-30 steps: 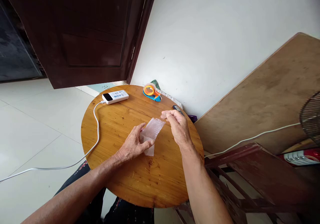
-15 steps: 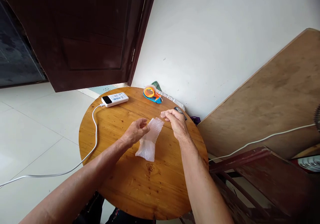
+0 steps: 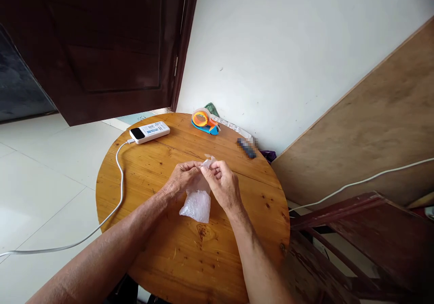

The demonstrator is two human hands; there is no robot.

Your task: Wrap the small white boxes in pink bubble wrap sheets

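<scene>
A piece of bubble wrap (image 3: 196, 207) lies on the round wooden table (image 3: 162, 259), its near end flat on the wood. Its far end is raised between my two hands. My left hand (image 3: 185, 176) pinches the left side of that end. My right hand (image 3: 224, 183) grips the right side with thumb and fingers, and a crumpled bit sticks up past the fingertips. The hands nearly touch each other. Whether anything lies inside the bubble wrap, I cannot tell.
A white device with a dark screen (image 3: 149, 132) sits at the table's far left, its white cable (image 3: 121, 177) trailing to the floor. An orange and blue tape dispenser (image 3: 205, 122) stands at the back. A dark blurred object (image 3: 246, 147) lies by the right rim.
My right hand has come down and left onto the far end of the bubble wrap. My left hand has closed on it, and that end is now gathered up.
</scene>
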